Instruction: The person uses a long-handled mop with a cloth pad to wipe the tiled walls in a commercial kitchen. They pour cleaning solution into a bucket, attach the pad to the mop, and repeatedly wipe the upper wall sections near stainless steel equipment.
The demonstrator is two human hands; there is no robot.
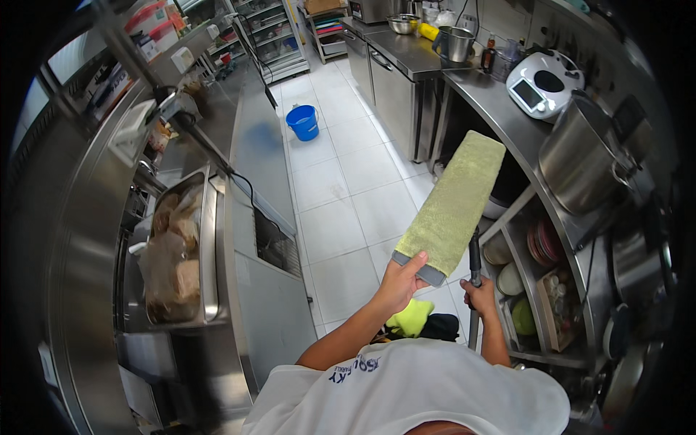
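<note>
A flat mop head with a yellow-green microfibre pad [454, 201] is raised in front of me, its pad side towards the camera. My left hand [402, 283] grips the grey plate at its near end, thumb on the edge. To the right, my right hand [481, 296] is closed around the mop's pole [474, 261], which has a black upper part and a grey lower part. The pole's joint with the head is hidden behind the pad. Bright yellow cloth [411, 318] and something black lie low, just beyond my shirt.
A blue bucket [302, 123] stands on the white tiled floor [333, 234] of the aisle. Steel counters line both sides. On the right counter are a large steel pot [579, 157] and a white kitchen machine [544, 84]; at left sits a steel pan [211, 255] with bagged food.
</note>
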